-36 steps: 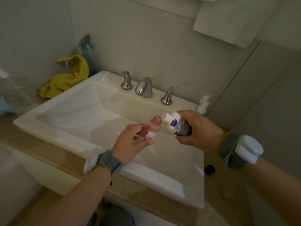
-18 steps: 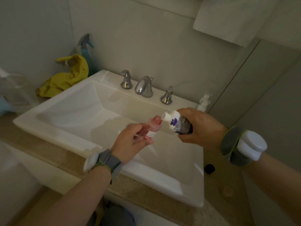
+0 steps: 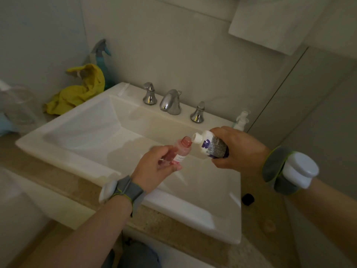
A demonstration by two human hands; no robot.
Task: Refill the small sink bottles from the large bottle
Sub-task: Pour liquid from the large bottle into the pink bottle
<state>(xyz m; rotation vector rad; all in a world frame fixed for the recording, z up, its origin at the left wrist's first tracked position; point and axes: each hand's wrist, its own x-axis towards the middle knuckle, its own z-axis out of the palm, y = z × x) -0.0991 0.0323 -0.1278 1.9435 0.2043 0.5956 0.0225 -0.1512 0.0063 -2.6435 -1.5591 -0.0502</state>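
Fingers (image 3: 174,167) of L hand (image 3: 154,169) grip small pink bottle (image 3: 178,151), R hand (image 3: 237,149) grips large bottle (image 3: 210,146) w/ spout at mouth over sink (image 3: 77,151); overtilt likely spills past narrow neck.

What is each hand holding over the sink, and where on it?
The left hand grips the small pink bottle around its lower body. The right hand holds the large white bottle around its base end, its neck tipped to the pink bottle's open mouth.

Glossy white ceramic sink (image 3: 193,213), shiny chrome faucet (image 3: 171,101), speckled matt stone desk (image 3: 173,225), crumpled yellow cloth (image 3: 77,93), translucent pink plastic small bottle (image 3: 180,151), smooth white plastic large bottle (image 3: 209,145).
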